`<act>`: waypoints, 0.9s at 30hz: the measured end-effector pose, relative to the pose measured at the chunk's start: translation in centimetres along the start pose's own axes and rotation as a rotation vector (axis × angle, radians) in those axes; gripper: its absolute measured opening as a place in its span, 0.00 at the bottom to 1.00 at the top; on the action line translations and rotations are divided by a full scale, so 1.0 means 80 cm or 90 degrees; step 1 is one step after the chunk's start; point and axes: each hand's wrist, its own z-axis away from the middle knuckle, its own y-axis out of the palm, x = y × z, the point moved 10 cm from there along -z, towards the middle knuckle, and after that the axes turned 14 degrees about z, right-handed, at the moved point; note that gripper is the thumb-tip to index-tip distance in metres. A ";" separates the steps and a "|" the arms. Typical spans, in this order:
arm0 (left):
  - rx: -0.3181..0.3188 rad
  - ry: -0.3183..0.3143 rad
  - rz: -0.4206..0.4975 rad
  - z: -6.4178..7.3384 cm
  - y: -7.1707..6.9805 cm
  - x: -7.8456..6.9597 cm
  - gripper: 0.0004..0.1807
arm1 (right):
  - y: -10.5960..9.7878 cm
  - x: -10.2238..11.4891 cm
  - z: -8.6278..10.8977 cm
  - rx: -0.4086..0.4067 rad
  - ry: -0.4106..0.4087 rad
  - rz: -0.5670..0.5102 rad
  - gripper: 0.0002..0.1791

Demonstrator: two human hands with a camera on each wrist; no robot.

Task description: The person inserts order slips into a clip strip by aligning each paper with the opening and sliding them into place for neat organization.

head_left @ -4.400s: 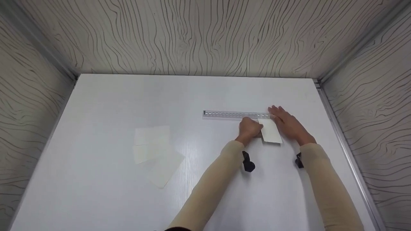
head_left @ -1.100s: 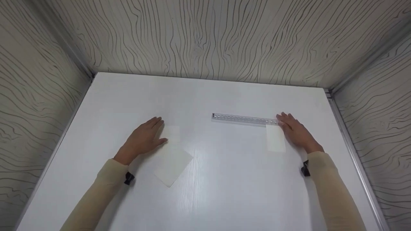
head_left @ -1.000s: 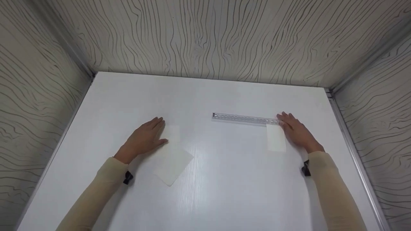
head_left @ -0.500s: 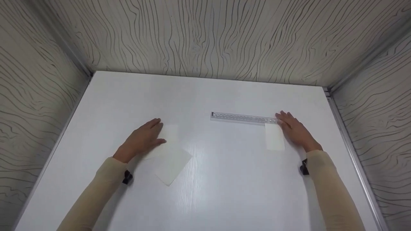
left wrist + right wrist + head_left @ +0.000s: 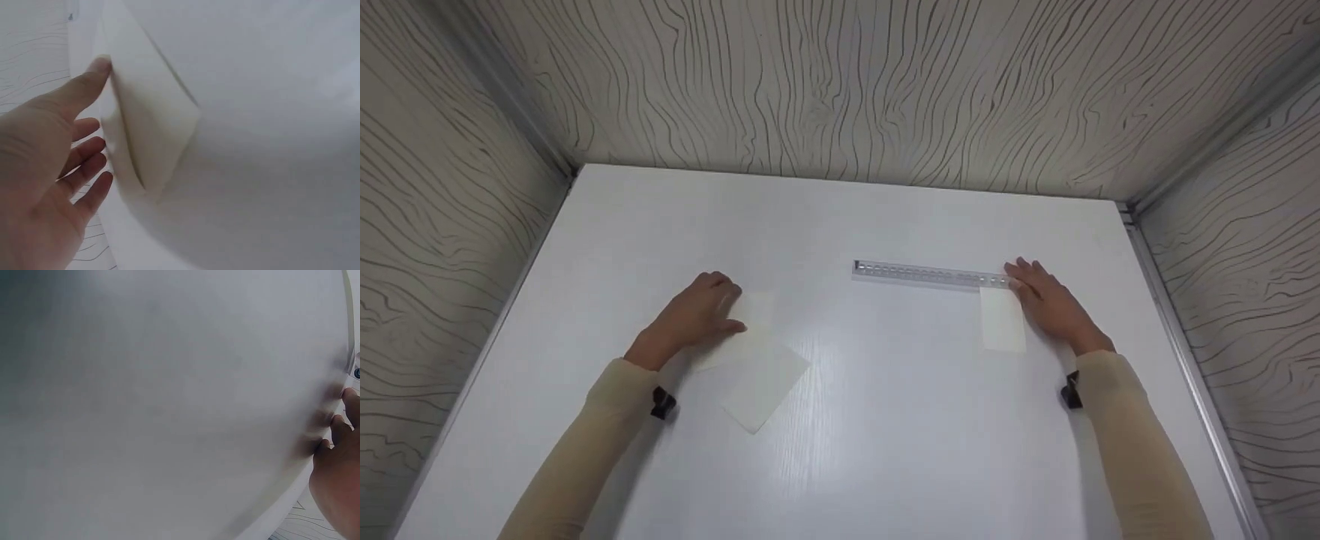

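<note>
In the head view my left hand (image 5: 690, 315) touches the left edge of a few overlapping cream paper pieces (image 5: 765, 386), its fingers loosely bent. The left wrist view shows the thumb against one paper's edge (image 5: 152, 112) and the other fingers spread apart beside it. My right hand (image 5: 1054, 307) rests on the right end of a clear plastic ruler (image 5: 919, 274) with a row of round markings or holes. A single cream paper slip (image 5: 1003, 322) lies just below that end, beside the right thumb. In the right wrist view the right hand's fingertips (image 5: 337, 419) touch the table.
The white tabletop (image 5: 885, 435) is bounded by patterned panels (image 5: 825, 90) at the back and both sides. A black wrist camera (image 5: 663, 403) sits at the left cuff, another black device (image 5: 1071, 390) at the right one.
Earlier my left hand was at the slip by the ruler; it has since moved left to the loose papers. Over the last half second its fingers have bent. The right hand stays at the ruler.
</note>
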 end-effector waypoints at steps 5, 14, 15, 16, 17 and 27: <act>0.029 -0.028 0.040 -0.006 -0.001 0.003 0.35 | 0.000 0.000 -0.001 -0.002 0.001 -0.001 0.36; 0.041 -0.033 0.086 -0.009 -0.003 -0.001 0.35 | 0.002 -0.001 -0.002 0.000 0.008 -0.002 0.36; 0.040 -0.035 0.089 -0.009 -0.003 0.000 0.35 | 0.003 -0.001 -0.002 0.001 0.010 -0.001 0.36; 0.042 -0.041 0.092 -0.009 -0.003 0.002 0.36 | 0.002 0.000 -0.002 0.000 0.010 -0.002 0.36; 0.045 -0.047 0.095 -0.009 -0.002 0.003 0.36 | 0.002 0.000 -0.001 -0.001 0.011 -0.003 0.36; 0.068 -0.091 0.126 -0.011 0.003 0.013 0.34 | -0.001 0.004 -0.001 -0.017 0.004 0.008 0.36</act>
